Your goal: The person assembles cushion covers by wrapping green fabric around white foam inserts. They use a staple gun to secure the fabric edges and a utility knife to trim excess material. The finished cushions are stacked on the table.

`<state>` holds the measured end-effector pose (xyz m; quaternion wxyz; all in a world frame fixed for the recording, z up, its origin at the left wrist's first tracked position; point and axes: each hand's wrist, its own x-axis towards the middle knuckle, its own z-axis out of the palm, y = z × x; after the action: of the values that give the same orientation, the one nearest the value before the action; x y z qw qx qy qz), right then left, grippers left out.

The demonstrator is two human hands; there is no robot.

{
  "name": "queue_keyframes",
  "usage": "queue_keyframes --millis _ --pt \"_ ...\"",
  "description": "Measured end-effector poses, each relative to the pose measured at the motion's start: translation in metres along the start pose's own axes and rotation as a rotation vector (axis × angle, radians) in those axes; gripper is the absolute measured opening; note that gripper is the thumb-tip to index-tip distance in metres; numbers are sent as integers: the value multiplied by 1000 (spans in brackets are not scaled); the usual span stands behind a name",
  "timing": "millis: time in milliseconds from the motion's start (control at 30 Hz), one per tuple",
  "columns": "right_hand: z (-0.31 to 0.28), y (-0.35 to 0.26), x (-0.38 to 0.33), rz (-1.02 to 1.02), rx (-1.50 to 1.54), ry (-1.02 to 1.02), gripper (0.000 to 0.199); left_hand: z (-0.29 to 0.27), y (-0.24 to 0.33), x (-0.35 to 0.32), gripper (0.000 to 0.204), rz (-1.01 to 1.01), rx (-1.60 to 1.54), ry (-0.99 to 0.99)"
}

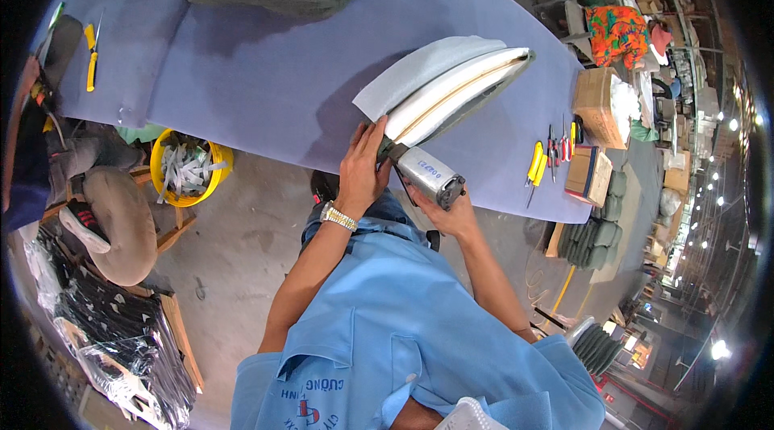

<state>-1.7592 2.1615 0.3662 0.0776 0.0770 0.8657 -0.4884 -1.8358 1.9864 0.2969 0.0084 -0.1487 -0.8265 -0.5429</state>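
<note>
My left hand (pixel 361 168) presses flat, fingers together, on the panel's (pixel 451 87) near end; its long axis runs away up-right; right hand (pixel 451 216) grips the tool (pixel 431 174) just beside

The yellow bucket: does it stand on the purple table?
No, the yellow bucket stands below the purple table, on a low wooden stand beside the floor.
</note>
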Motion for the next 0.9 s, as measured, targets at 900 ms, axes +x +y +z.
queue_keyframes --millis 900 --pt "-126 120 -26 85 -342 114 61 23 12 -12 67 -38 139 152"
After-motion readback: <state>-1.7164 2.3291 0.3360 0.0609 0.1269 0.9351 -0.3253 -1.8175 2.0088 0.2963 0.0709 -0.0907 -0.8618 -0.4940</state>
